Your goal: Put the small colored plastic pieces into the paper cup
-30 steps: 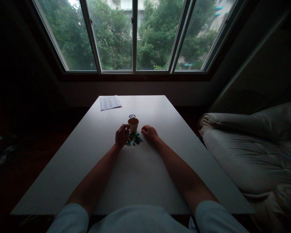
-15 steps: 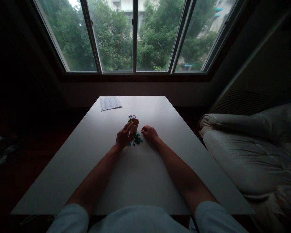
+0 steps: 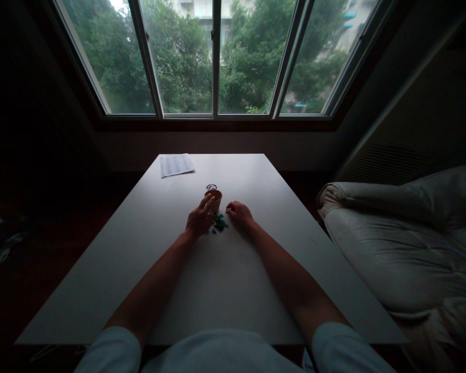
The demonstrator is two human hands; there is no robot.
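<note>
Left hand reached cup between side edges of desk; right hand curled beside small pieces; neither grip discernible. Stray left-finger nudge risked toppling cup.

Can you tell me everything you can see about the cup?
The cup is round, pale tan outside and brown inside, perhaps paper, with an open top wider than its base. It stands upright on the white table, just behind some small green and blue pieces. The left hand partly hides its left side, fingers at the rim; I can't tell whether they touch.
</note>
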